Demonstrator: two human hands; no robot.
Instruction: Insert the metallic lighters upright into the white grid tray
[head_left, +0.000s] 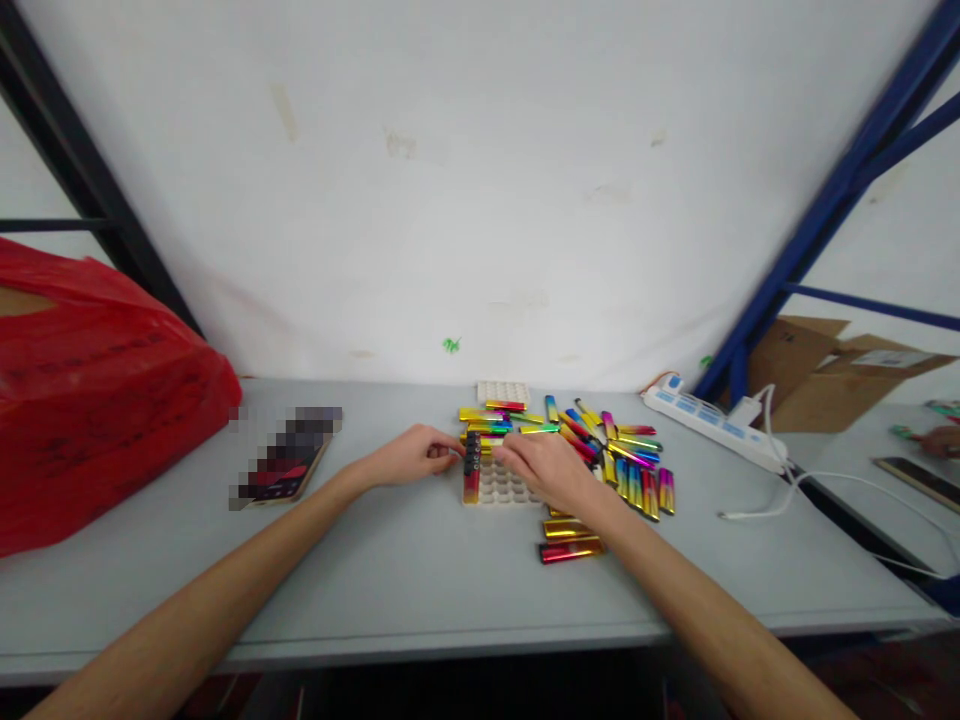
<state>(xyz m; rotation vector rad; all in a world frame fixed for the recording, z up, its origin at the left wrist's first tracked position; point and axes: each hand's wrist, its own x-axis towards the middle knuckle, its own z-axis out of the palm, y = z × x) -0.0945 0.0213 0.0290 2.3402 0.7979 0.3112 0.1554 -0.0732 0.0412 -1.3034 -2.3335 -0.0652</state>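
Observation:
A white tray with rows of holes point(501, 488) lies in front of me. Along its left edge stands a row of shiny lighters point(471, 482), red and gold with black tops. My left hand point(421, 455) is at this row, fingers curled and the fingertips against the black tops; what they may pinch is hidden. Over the tray's back part is my right hand point(546, 465), its fingers closed. A gold lighter point(489, 445) shows at its fingertips, mostly covered. Loose metallic lighters point(634, 485) in several colours lie to the right of the tray and behind it.
A second holed tray point(502, 391) is by the wall. A few lighters point(571, 550) lie near my right forearm. At left are a phone point(289, 465) and a red plastic bag point(97, 400). A power strip point(712, 425), white cable point(765, 512) and cardboard box point(810, 375) are at right.

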